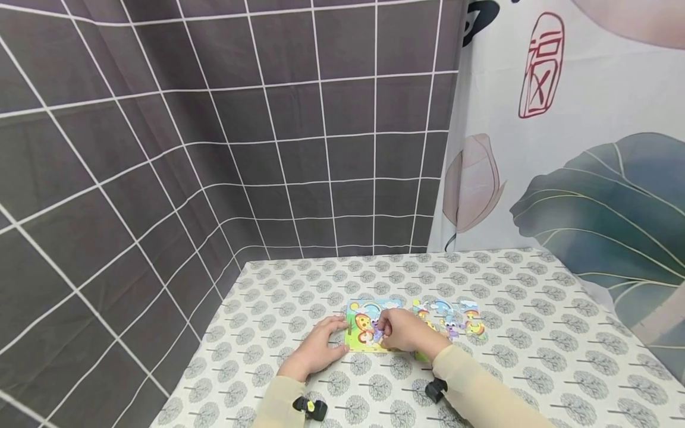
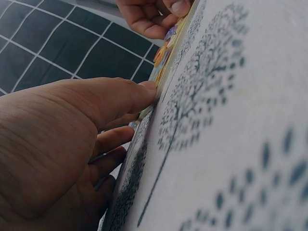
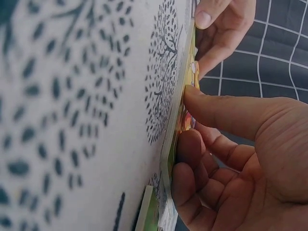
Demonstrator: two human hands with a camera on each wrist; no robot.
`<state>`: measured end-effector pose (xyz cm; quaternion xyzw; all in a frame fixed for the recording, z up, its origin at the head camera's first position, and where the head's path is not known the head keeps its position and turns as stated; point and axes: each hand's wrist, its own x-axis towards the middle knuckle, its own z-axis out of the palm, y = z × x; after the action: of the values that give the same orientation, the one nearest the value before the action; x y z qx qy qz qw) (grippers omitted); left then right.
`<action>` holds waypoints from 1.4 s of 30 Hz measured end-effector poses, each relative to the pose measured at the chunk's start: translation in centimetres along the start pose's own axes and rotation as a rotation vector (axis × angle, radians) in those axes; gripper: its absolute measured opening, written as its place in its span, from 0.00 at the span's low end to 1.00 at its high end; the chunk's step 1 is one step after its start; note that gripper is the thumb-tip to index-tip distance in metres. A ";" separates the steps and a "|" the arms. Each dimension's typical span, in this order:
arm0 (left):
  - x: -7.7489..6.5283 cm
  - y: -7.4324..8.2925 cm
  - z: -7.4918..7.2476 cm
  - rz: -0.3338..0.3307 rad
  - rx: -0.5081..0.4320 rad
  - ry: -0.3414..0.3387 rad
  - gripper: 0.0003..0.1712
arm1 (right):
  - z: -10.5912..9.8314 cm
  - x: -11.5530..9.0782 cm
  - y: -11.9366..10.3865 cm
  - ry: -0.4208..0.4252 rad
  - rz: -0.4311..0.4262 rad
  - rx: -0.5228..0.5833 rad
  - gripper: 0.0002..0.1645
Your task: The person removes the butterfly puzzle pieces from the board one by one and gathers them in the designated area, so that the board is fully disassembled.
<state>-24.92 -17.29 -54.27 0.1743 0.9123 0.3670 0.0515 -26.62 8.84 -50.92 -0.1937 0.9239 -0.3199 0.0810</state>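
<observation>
A flat cartoon jigsaw board [image 1: 353,342] with a rainbow, a sun and a butterfly lies on the table between the hands. My left hand [image 1: 318,348] rests at its left edge, thumb and fingers spread, the thumb tip [image 2: 149,89] right at the rim. Over the board's right part, my right hand [image 1: 404,330] has curled fingers and pinches a small colourful puzzle piece [image 3: 188,120] between thumb and forefinger, low against the surface. The fingers hide most of that piece and part of the picture.
To the right lie more puzzle parts [image 1: 473,324] with a similar picture, partly behind the right forearm. A green-edged board [image 3: 150,209] shows beside the jigsaw board. The table cloth [image 1: 374,386] has a tree print. Dark checked fabric [image 1: 348,160] hangs behind, patterned white fabric at right.
</observation>
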 end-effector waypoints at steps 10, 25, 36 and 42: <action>0.1 0.0 0.1 0.006 0.008 0.004 0.30 | 0.0 0.2 0.3 0.012 -0.024 -0.034 0.17; -0.3 0.2 0.1 0.013 0.021 0.004 0.30 | 0.3 -0.3 0.2 0.023 -0.040 -0.051 0.16; -0.2 0.0 0.1 -0.001 0.016 0.001 0.30 | -0.1 -0.4 0.2 0.018 -0.018 -0.034 0.15; 0.0 -0.2 0.1 0.019 0.018 0.007 0.30 | -0.6 -0.4 0.6 0.005 -0.010 0.009 0.16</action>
<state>-24.99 -17.38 -54.46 0.1822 0.9140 0.3598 0.0432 -26.58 9.82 -50.85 -0.1970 0.9217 -0.3249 0.0781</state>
